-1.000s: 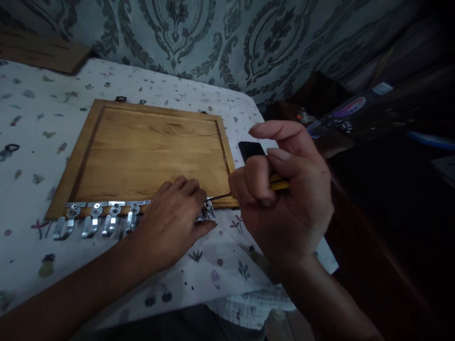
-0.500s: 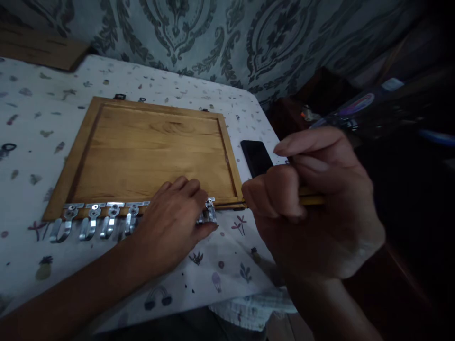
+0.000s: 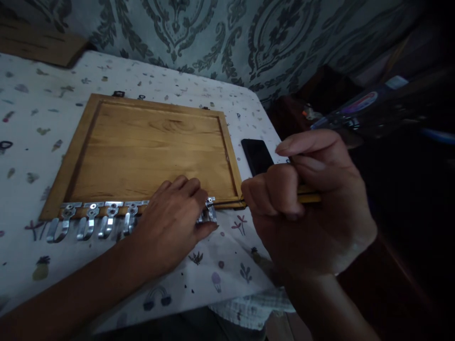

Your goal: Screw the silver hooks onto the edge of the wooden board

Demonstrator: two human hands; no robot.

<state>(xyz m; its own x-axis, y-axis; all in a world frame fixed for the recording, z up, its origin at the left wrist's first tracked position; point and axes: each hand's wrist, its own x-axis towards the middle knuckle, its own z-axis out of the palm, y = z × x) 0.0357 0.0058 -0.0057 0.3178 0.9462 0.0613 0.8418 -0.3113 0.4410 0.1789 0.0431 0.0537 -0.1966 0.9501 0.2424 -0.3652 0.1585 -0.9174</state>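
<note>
A wooden framed board [image 3: 142, 147] lies flat on the patterned tablecloth. A row of metal hooks [image 3: 94, 222] is screwed along its near edge. My left hand [image 3: 170, 225] rests over the right part of that row, fingers curled down on a hook [image 3: 210, 210] near the board's corner. My right hand [image 3: 305, 208] is closed round a yellow-handled screwdriver [image 3: 309, 195]; its thin shaft points left at that hook.
A black phone [image 3: 256, 155] lies just right of the board. A brown wooden piece [image 3: 39, 47] sits at the far left. The table's right edge drops off into dark clutter, with a plastic package [image 3: 359, 111] there. Patterned wallpaper stands behind.
My right hand has drawn back to the right and lower with the screwdriver, its shaft now lying nearly flat toward the hook. My left hand has stayed on the hooks.
</note>
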